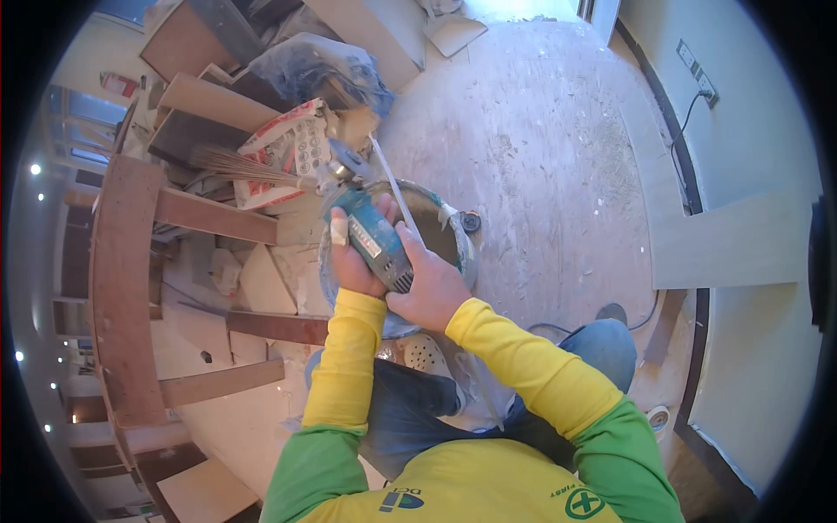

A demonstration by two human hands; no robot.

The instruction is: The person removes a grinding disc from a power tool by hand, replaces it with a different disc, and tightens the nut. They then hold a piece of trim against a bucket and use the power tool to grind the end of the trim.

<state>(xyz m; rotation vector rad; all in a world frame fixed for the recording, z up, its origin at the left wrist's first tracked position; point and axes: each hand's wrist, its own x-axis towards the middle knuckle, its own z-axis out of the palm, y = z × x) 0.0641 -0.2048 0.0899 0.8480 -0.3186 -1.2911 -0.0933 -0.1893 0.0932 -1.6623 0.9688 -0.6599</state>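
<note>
A teal angle grinder (373, 234) is held in front of me over a round dusty basin (453, 235). My left hand (350, 261) wraps its body from the left. My right hand (429, 281) grips the rear of the tool from the right. The grinder's disc and guard (347, 166) point away from me, toward a pile of tiles. A thin pale strip (394, 187) runs beside the tool and rests over the basin. My sleeves are yellow and green, and I am crouched in blue jeans.
Stacked tiles and boards (209, 105), a printed bag (292, 144) and a plastic-wrapped bundle (318, 65) lie at the far left. A curved wooden frame (122, 288) stands left. A large tile (732, 244) leans by the right wall, below a socket with a black cable (697, 83).
</note>
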